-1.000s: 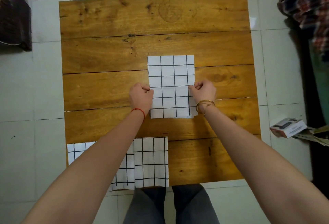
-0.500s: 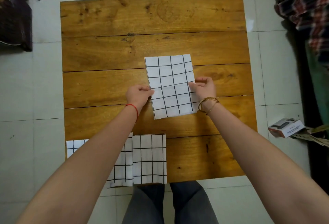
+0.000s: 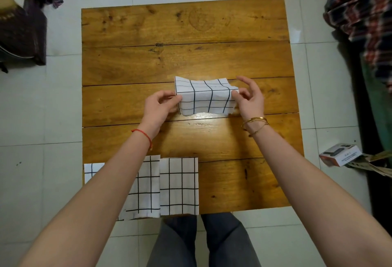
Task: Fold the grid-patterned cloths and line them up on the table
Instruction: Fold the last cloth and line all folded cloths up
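Note:
A white cloth with a black grid [image 3: 204, 99] is lifted off the middle of the wooden table [image 3: 182, 31], hanging slack between my hands. My left hand [image 3: 158, 107] pinches its left edge and my right hand [image 3: 250, 99] pinches its right edge, with the other fingers spread. Along the table's near edge lie folded grid cloths in a row: one [image 3: 179, 185] right of my left forearm, one [image 3: 146, 186] partly under that forearm, and a corner of another [image 3: 92, 171] at the far left.
A small white and orange box [image 3: 339, 154] lies on the tiled floor to the right, beside papers. Plaid fabric [image 3: 360, 8] hangs at the far right. A dark piece of furniture [image 3: 21, 31] stands at the upper left. My legs show below the table's near edge.
The cloth lay flat on the table under both hands; now both hands have raised it off the wood, and it looks shorter from front to back.

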